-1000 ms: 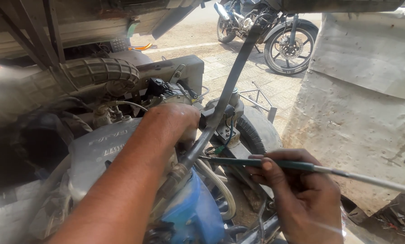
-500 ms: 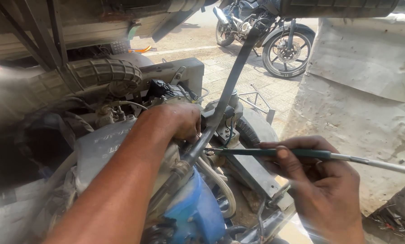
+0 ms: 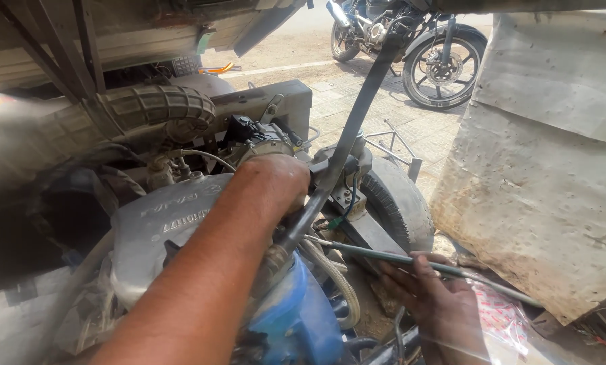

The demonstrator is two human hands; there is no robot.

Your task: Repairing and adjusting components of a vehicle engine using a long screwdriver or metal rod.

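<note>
My left hand (image 3: 276, 182) reaches over a silver engine cover (image 3: 161, 223) and curls down onto an engine part beside a black carburettor unit (image 3: 249, 132); its fingertips are hidden. My right hand (image 3: 438, 307) is low at the right and pinches a long thin grey-green rod (image 3: 384, 255). The rod's tip points left into the engine, just below my left hand. A dark slanted strut (image 3: 350, 135) runs between the two hands.
A ribbed rubber hose (image 3: 154, 108) lies above the engine. A blue part (image 3: 296, 318) sits under my left forearm. A small tyre (image 3: 401, 199) stands right of the strut. A dented grey metal panel (image 3: 553, 189) fills the right, with a parked motorcycle (image 3: 438, 61) behind.
My right hand has dropped lower and slid back along the rod, and its fingers now lie flatter. The left hand stays on the engine part.
</note>
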